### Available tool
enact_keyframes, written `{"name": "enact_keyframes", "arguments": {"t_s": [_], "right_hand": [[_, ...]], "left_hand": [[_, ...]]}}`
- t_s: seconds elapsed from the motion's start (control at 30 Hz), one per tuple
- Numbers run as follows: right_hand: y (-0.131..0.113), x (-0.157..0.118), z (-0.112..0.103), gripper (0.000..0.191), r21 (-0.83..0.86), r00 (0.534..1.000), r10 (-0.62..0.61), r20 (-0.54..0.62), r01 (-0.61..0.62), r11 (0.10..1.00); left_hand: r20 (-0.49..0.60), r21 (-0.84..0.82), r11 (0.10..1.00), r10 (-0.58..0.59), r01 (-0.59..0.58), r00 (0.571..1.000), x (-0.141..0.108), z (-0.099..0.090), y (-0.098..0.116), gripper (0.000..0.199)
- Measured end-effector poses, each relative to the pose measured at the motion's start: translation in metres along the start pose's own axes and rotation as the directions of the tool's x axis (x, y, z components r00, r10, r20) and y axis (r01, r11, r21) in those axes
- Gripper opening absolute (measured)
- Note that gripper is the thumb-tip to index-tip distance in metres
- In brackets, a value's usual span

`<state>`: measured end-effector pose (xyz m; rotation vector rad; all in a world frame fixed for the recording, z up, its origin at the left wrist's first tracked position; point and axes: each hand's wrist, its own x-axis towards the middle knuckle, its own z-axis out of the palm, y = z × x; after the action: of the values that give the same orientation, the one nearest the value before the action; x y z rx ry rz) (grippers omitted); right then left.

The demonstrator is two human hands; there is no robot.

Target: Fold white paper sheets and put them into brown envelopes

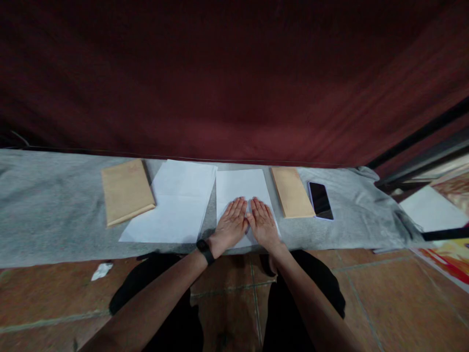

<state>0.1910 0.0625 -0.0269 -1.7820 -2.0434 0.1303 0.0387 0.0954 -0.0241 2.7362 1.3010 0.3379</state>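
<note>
A white sheet of paper [240,183] lies on a grey cloth, under both palms. My left hand [232,222] rests flat on its middle, fingers stretched out and pointing away from me. Beside it, my right hand [263,222] also lies flat on the sheet, with the thumbs touching or nearly so. More white paper [176,200] with a crease across it is spread just left of this sheet. To the right sits a narrow brown paper packet [292,193]. A wider brown packet [126,190] is at the left, its near edge folded.
A phone [321,200] with a dark screen lies right of the narrow packet. Behind the grey cloth [54,210] hangs a dark red curtain [234,98]. Crumpled white tissue [101,271] is on the tiled floor, and a dark metal bar [421,132] stands at the right.
</note>
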Motion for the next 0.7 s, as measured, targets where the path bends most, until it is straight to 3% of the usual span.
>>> {"name": "enact_keyframes", "arguments": {"t_s": [0.1,0.23,0.53,0.7], "right_hand": [[0.005,-0.007,0.001,0.062,-0.133,0.999,-0.002,-0.038,-0.003,0.991],[0.012,-0.015,0.002,0.066,-0.191,0.996,0.034,-0.087,-0.050,0.980],[0.023,-0.039,-0.003,0.068,-0.167,0.993,0.067,-0.096,-0.082,0.983],[0.023,-0.034,-0.018,0.065,-0.074,0.991,0.105,-0.079,-0.111,0.991]], "left_hand": [[-0.001,0.031,0.997,-0.076,0.076,0.997,-0.007,-0.008,-0.015,0.061],[-0.013,0.061,0.986,-0.155,0.155,0.988,-0.017,-0.014,-0.026,0.061],[-0.037,0.098,0.964,-0.245,0.247,0.969,-0.035,-0.019,-0.030,0.062],[-0.074,0.067,0.968,-0.239,0.243,0.968,-0.024,-0.027,-0.028,0.058]]}}
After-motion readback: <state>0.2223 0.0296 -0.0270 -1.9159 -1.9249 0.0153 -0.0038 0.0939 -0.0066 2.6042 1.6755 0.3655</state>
